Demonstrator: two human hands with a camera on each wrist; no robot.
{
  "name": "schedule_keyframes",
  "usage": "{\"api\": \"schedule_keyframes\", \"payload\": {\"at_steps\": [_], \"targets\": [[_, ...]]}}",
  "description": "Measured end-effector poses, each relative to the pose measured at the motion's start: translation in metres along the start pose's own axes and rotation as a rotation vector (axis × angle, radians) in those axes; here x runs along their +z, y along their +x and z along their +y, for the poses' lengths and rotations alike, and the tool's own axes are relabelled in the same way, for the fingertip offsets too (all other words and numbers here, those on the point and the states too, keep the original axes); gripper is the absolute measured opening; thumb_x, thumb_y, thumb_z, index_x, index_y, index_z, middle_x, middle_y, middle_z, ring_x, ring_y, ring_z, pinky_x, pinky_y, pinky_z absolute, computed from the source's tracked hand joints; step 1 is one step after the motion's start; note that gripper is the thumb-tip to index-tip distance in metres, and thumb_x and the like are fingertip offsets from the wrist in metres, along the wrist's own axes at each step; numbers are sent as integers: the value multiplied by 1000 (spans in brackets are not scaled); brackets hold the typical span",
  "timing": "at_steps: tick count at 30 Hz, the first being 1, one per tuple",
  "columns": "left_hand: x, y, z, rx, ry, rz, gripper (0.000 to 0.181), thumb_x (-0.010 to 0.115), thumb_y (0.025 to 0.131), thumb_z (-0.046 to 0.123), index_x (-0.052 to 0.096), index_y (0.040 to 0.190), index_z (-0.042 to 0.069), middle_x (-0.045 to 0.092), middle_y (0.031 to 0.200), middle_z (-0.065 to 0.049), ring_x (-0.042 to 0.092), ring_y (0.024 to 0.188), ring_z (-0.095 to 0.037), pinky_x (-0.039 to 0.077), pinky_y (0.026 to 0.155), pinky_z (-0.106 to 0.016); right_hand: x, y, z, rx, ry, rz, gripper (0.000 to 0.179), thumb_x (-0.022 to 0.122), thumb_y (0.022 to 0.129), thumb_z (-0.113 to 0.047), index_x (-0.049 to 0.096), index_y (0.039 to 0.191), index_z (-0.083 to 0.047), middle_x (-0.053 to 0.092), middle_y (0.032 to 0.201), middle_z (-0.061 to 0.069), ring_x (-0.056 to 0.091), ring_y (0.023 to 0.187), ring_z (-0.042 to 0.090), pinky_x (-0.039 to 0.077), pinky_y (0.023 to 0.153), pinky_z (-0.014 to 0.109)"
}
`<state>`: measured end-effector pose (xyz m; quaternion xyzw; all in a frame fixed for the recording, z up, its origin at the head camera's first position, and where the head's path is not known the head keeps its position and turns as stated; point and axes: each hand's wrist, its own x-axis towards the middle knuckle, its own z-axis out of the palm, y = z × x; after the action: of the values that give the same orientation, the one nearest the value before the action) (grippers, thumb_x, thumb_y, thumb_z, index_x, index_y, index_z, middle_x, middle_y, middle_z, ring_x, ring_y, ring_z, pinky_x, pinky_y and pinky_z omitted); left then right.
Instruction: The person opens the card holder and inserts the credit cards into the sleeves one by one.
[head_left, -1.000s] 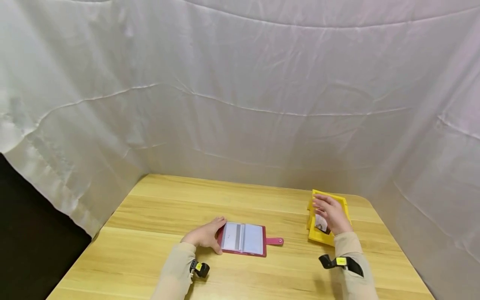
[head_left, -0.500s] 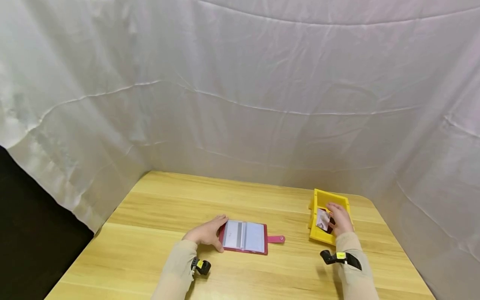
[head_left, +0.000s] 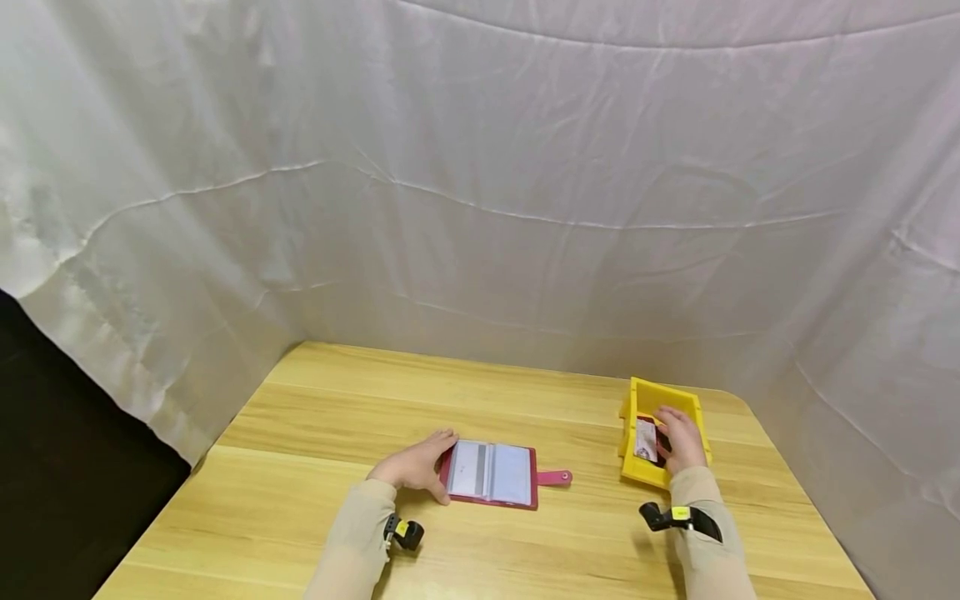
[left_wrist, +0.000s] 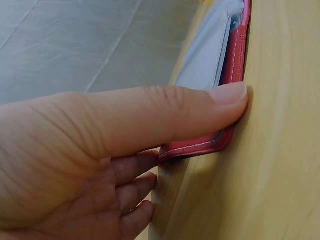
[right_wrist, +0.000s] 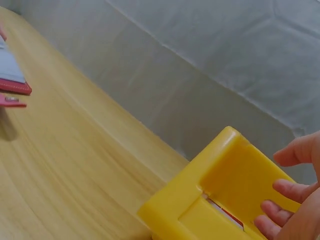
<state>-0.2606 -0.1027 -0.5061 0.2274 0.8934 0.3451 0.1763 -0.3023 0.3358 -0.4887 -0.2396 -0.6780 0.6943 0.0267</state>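
An open red card holder (head_left: 491, 475) with clear sleeves lies on the table, its snap strap (head_left: 555, 477) pointing right. My left hand (head_left: 415, 465) rests at its left end; in the left wrist view the thumb (left_wrist: 175, 107) lies straight across the corner, the other fingers loosely bent at the end edge. To the right, my right hand (head_left: 681, 442) reaches into a yellow bin (head_left: 643, 473). Its fingers (right_wrist: 287, 190) are spread and loosely bent, with nothing seen between them. Beside them in the bin lies a pale card (head_left: 645, 439) over darker red ones, partly hidden.
The wooden table (head_left: 525, 550) runs to a pale curtain (head_left: 525, 275) at the back and sides. A dark area (head_left: 67, 467) shows beyond the table's left edge. Each wrist carries a black camera mount (head_left: 405, 533).
My right hand has lowered into the yellow bin and shifted slightly right, leaving more of the card in view. The left hand keeps its place at the card holder.
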Motion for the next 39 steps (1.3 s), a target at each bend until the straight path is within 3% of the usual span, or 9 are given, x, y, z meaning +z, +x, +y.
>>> {"api": "schedule_keyframes", "payload": {"at_steps": [7, 10, 13, 16, 21, 27, 32, 39], "targets": [[0, 2, -1, -11, -25, -6, 105, 87, 65, 7, 27, 150, -5, 18, 161, -23, 15, 150, -39, 16, 123, -53, -1, -2, 0, -13, 8, 21, 55, 54, 97, -32, 38, 145, -10, 36, 143, 4, 29, 139, 28, 36, 102, 36], [1, 2, -1, -12, -31, -2, 105, 87, 64, 6, 28, 150, -6, 18, 161, -23, 14, 150, -40, 16, 123, -53, 2, -3, -1, -55, 23, 48, 52, 55, 97, -25, 38, 143, -8, 42, 133, 0, 40, 125, 22, 42, 96, 27], [0, 1, -2, -15, -31, 3, 105, 87, 64, 6, 28, 150, -6, 18, 160, -24, 14, 150, -41, 15, 123, -54, 6, -4, -3, -101, -6, 50, 54, 53, 97, -16, 34, 146, -3, 42, 136, 7, 46, 110, 16, 50, 85, 18], [0, 2, -2, -13, -31, 8, 105, 87, 64, 6, 28, 150, -6, 18, 160, -24, 14, 150, -41, 15, 123, -54, 7, -3, -3, -116, -61, 11, 58, 51, 96, -7, 29, 149, 2, 39, 141, 17, 52, 94, 11, 52, 74, 14], [-1, 3, -3, -16, -23, 6, 105, 87, 64, 7, 28, 150, -5, 18, 161, -24, 14, 150, -41, 15, 123, -54, 3, 0, 0, -68, -156, -118, 60, 49, 93, -2, 26, 148, 9, 47, 125, 22, 55, 74, 6, 54, 65, 20], [-1, 2, -1, -15, -22, 4, 105, 87, 64, 8, 28, 150, -5, 18, 160, -24, 14, 150, -41, 15, 123, -55, 0, 1, 1, -32, -204, -213, 60, 46, 97, -6, 21, 147, 13, 48, 122, 24, 55, 75, 9, 58, 68, 29], [0, 2, -1, -12, -20, 4, 105, 87, 65, 8, 28, 150, -5, 19, 160, -23, 15, 150, -41, 16, 123, -54, -1, 2, 0, -29, -196, -228, 59, 43, 96, -3, 20, 147, 14, 54, 109, 15, 52, 65, 6, 57, 67, 29], [0, 2, -4, -18, -12, 3, 104, 87, 66, 9, 27, 151, -4, 18, 161, -23, 14, 150, -40, 16, 123, -53, -1, -3, -5, -48, -194, -220, 61, 42, 91, 1, 19, 147, 12, 48, 117, 24, 56, 74, 12, 57, 67, 28]]}}
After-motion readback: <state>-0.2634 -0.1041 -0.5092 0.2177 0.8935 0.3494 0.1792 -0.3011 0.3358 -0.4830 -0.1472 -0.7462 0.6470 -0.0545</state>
